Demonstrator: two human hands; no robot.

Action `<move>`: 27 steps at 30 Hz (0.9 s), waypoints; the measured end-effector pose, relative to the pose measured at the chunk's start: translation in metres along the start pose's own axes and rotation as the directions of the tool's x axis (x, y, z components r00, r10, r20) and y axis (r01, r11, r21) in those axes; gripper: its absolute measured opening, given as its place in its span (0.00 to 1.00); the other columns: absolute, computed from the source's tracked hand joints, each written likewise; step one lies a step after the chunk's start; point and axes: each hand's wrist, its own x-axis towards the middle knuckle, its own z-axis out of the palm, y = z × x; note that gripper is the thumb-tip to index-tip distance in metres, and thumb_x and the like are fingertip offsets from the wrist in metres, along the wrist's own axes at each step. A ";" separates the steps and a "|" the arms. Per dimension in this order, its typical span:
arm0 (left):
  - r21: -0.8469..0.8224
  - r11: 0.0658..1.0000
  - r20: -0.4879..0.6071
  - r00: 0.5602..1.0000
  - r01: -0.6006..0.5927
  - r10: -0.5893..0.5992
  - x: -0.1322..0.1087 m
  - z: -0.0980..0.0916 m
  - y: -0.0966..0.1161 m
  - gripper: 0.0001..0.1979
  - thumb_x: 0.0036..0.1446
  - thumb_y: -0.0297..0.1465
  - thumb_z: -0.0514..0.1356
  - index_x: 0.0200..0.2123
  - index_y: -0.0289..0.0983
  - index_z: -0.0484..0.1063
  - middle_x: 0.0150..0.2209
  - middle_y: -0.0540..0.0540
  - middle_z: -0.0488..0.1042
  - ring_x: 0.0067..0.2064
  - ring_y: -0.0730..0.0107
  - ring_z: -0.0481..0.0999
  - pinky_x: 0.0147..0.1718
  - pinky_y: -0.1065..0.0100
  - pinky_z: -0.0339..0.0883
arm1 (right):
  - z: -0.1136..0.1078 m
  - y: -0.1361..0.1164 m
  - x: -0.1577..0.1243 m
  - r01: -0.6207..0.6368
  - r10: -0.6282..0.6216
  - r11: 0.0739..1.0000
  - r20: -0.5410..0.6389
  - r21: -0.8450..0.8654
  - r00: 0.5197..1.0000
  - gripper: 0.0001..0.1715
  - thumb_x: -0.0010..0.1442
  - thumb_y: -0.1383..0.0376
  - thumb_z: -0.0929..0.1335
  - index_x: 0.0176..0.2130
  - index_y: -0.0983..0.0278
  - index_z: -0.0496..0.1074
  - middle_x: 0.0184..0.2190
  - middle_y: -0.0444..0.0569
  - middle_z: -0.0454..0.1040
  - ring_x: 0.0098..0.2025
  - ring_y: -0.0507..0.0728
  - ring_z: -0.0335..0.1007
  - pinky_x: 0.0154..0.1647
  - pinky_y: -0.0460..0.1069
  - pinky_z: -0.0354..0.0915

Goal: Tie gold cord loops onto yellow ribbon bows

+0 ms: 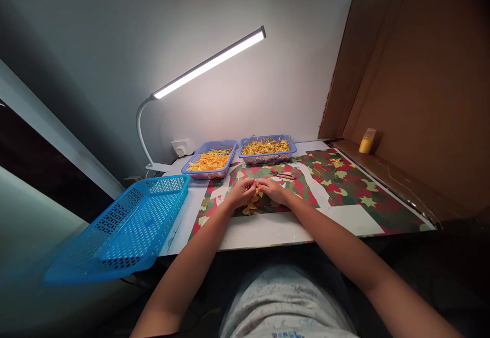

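My left hand (pixel 242 193) and my right hand (pixel 273 190) meet over the camouflage-patterned sheet, fingertips pinched together. Between and below them hangs a yellow ribbon-like piece (pixel 250 207), its lower part close to the sheet. Both hands seem closed on its upper end, though the fingers cover the exact grip. Just beyond my right hand lies a pair of dark thread snips (pixel 282 175). Behind the hands, one blue-purple basket (pixel 184 169) holds orange-yellow pieces (pixel 209 161). Another basket (pixel 294 148) beside it is filled with thin golden-yellow pieces (pixel 266 147).
A large bright-blue basket (pixel 147 225) juts past the table's left edge. Behind it stands a lit clamp lamp (pixel 210 63). Small yellow pieces (pixel 337 163) lie on the sheet's right side. A bottle with yellow contents (pixel 366 143) stands by the cardboard wall (pixel 413 72).
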 end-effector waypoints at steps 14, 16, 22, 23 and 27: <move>-0.097 0.995 -0.040 0.999 0.007 -0.011 0.002 0.001 0.001 0.12 0.53 0.37 0.49 0.22 0.38 0.55 0.22 0.53 0.60 0.26 0.74 0.60 0.27 0.72 0.58 | 0.002 0.004 0.005 -0.016 0.024 0.992 -0.054 0.129 0.998 0.04 0.48 0.64 0.58 0.24 0.60 0.52 0.24 0.42 0.54 0.28 0.53 0.52 0.32 0.48 0.56; -0.098 0.995 -0.045 0.999 0.009 -0.014 0.002 0.002 0.001 0.12 0.54 0.37 0.49 0.22 0.38 0.55 0.22 0.53 0.59 0.26 0.74 0.60 0.27 0.72 0.59 | 0.002 0.003 0.005 -0.017 0.026 0.990 -0.062 0.140 0.998 0.05 0.48 0.64 0.58 0.24 0.60 0.51 0.24 0.42 0.54 0.28 0.53 0.51 0.32 0.48 0.56; -0.065 0.998 -0.058 0.998 0.019 -0.022 0.000 -0.001 -0.003 0.12 0.55 0.36 0.50 0.22 0.38 0.55 0.21 0.53 0.58 0.26 0.74 0.58 0.26 0.72 0.57 | 0.003 -0.001 0.002 -0.045 0.062 0.988 -0.109 0.150 0.992 0.06 0.49 0.63 0.59 0.24 0.60 0.53 0.24 0.41 0.55 0.28 0.53 0.52 0.31 0.48 0.57; -0.038 0.999 -0.069 0.998 0.012 -0.014 0.000 -0.004 -0.005 0.12 0.55 0.36 0.51 0.22 0.38 0.55 0.22 0.53 0.58 0.26 0.73 0.59 0.27 0.71 0.57 | 0.003 -0.001 0.001 -0.055 0.074 0.987 -0.129 0.148 0.989 0.06 0.50 0.62 0.59 0.25 0.60 0.54 0.24 0.41 0.56 0.28 0.52 0.53 0.31 0.47 0.57; 0.234 0.970 -0.083 0.992 -0.069 0.090 -0.005 -0.021 -0.017 0.09 0.52 0.31 0.53 0.22 0.38 0.58 0.25 0.49 0.64 0.31 0.67 0.64 0.35 0.65 0.62 | -0.004 0.004 0.000 -0.108 0.144 0.985 -0.288 0.138 0.947 0.07 0.54 0.59 0.61 0.31 0.60 0.59 0.27 0.41 0.60 0.29 0.52 0.56 0.30 0.47 0.58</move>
